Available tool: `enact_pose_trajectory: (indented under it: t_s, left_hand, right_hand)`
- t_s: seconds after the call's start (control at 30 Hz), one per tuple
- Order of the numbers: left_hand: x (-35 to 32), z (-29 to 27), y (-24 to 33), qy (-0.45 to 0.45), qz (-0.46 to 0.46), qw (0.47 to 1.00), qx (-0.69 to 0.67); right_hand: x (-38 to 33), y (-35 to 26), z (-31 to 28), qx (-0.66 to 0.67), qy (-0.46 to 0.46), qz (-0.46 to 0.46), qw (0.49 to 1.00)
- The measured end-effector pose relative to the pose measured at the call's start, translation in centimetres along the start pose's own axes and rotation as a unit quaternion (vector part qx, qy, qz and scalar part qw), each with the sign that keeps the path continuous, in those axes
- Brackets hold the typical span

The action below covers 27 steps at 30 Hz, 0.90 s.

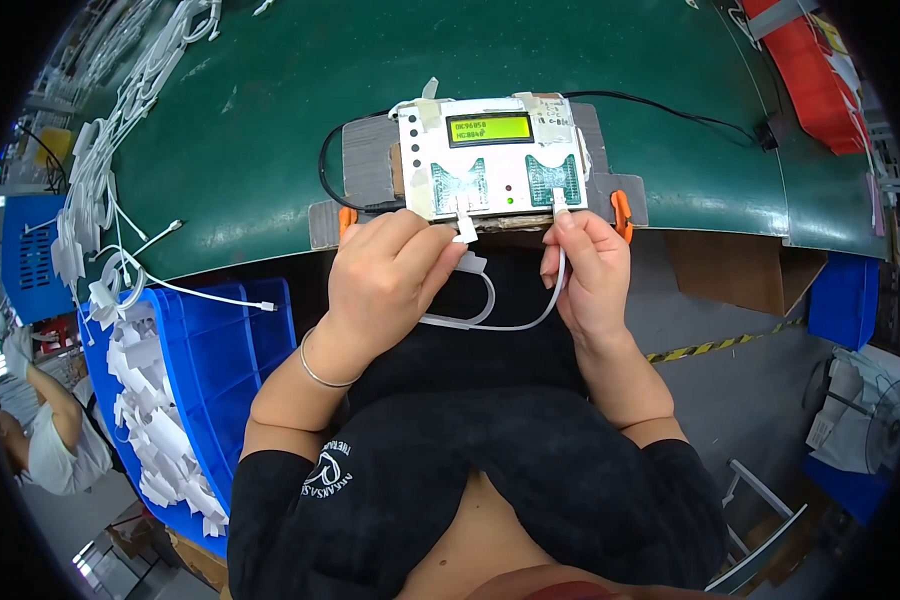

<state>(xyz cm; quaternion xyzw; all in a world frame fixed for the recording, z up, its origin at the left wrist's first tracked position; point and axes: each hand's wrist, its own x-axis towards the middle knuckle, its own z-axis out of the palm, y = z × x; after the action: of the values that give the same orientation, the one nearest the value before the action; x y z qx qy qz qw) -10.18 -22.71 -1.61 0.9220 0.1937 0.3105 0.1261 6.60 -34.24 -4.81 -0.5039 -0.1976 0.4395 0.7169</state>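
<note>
A white tester box (500, 168) with a lit yellow-green display (490, 129) sits near the front edge of the table. My left hand (385, 268) has its fingers closed beside a white plug (465, 222) at the left green circuit board (458, 182), pinching at this end of the cable. My right hand (595, 265) pinches the other plug (560, 201) at the right green circuit board (553, 180). Between both hands the white cable (510, 327) hangs in a loop below the table edge. A small green light glows on the box.
Bundled white cables (95, 200) lie along the table's left side, some hanging over a blue bin (225, 350) of white paper scraps (155, 420). Orange clamps (622, 215) flank the tester. At right are a red bin (805, 80) and a cardboard box (735, 270). Another person (65, 450) is far left.
</note>
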Motion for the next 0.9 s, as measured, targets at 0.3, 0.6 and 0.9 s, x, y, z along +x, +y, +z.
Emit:
enact_pose_trajectory:
  t_s: [0.3,0.6,0.9]
  left_hand:
    - [0.1,0.5,0.7,0.07,-0.044,0.996,-0.029]
    - [1.1,-0.7,1.7,0.048,-0.025,0.996,0.07]
    - [-0.5,-3.1,1.0,-0.271,0.074,0.942,-0.182]
  right_hand:
    - [0.3,-0.2,-1.1,-0.05,-0.041,0.001,0.998]
    - [-0.1,0.0,-1.6,-0.073,-0.072,0.005,0.995]
    - [-2.6,-1.1,-2.3,-0.334,-0.273,-0.29,0.854]
